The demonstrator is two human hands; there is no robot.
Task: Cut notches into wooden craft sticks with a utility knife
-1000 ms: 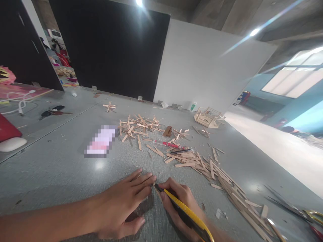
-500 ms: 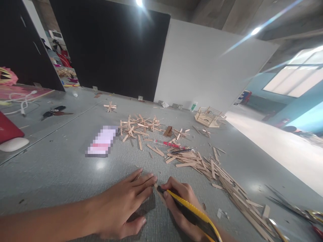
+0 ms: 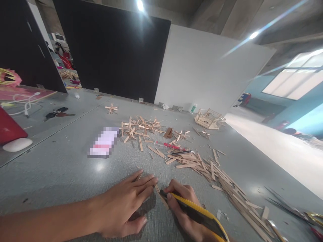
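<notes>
Yellow and black, the cutter (image 3: 200, 211) is pinched in my right hand (image 3: 183, 209), thumb and fingers wrapped around its forward end, with its body slanting back toward the lower edge of the view. Its dark tip sits at the middle of a thin wooden stick (image 3: 163, 201); whether the blade is into the wood or only against it, I cannot tell.

Position of stick: flat on the grey surface (image 3: 63, 171), between my two hands. Its far end meets the fingertips of my left hand (image 3: 130, 199); its near end angles toward me, just left of my right hand and apart from the left thumb.

State of left hand: palm down, fingers extended and slightly fanned, thumb set well away from them. A small sliver (image 3: 139, 176) shows between two of its fingers.

Surrounding items: a pile (image 3: 185, 160) of loose sticks lies beyond and to the right of my right hand, trailing along that side toward the scissors (image 3: 287, 206). A red pen (image 3: 171, 145) lies at the far edge of the pile. Farther off, a cluster (image 3: 142, 126) of crossed sticks lies left of a brown block (image 3: 168, 132); a wooden frame (image 3: 205, 124) stands near the white panel (image 3: 202, 64).
</notes>
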